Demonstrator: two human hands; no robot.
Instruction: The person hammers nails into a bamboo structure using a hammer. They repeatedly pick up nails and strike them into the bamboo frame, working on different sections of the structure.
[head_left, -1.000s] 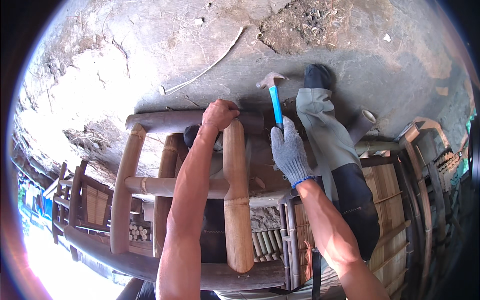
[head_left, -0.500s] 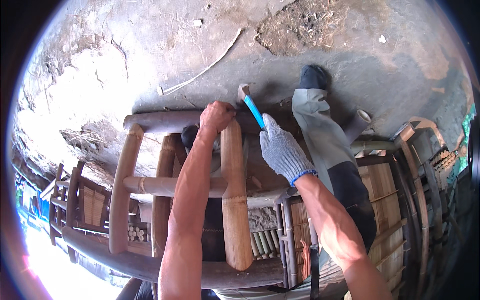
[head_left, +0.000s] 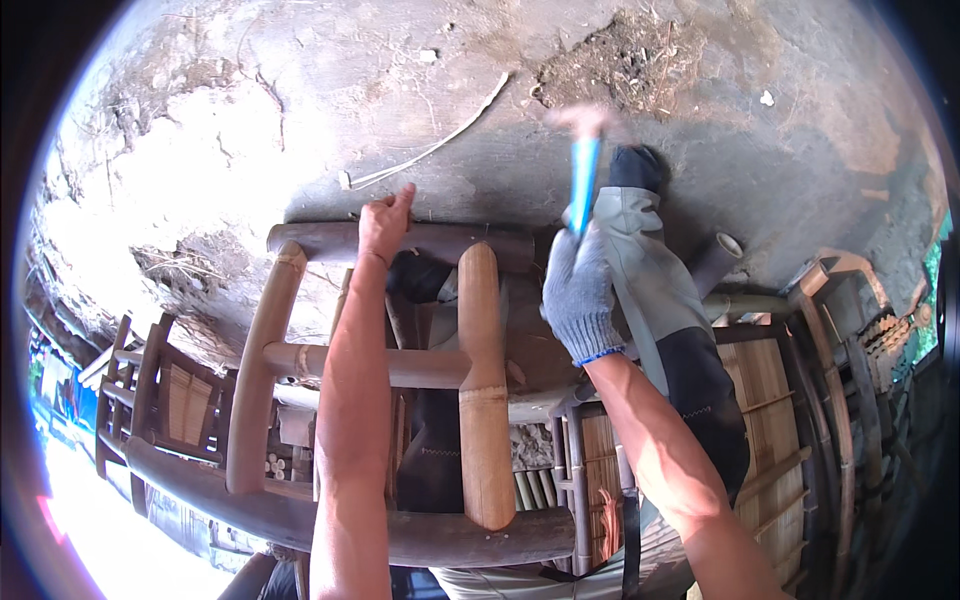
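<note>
My right hand (head_left: 580,285), in a grey knit glove with a blue cuff, is closed round the blue handle of a hammer (head_left: 584,180). The hammer's head points away from me and is smeared by motion. My left hand (head_left: 384,228) is bare and lies over the dark far pole of a bamboo frame (head_left: 450,243). Its fingers curl round that pole, while one digit sticks out forward. A pale bamboo crosspiece (head_left: 485,430) runs from the far pole to the near dark pole (head_left: 480,540), to the right of my left forearm.
On the concrete floor beyond the frame lies a thin pale strip (head_left: 440,145). My right leg in grey trousers (head_left: 640,250) stretches out beside the hammer. A short dark tube (head_left: 718,258) and bamboo furniture with slats (head_left: 755,410) are at right. More bamboo frames (head_left: 185,405) stand at left.
My left hand has moved left along the far pole, away from the crosspiece's end. My right hand has swung the hammer up and to the right. The view has shifted slightly.
</note>
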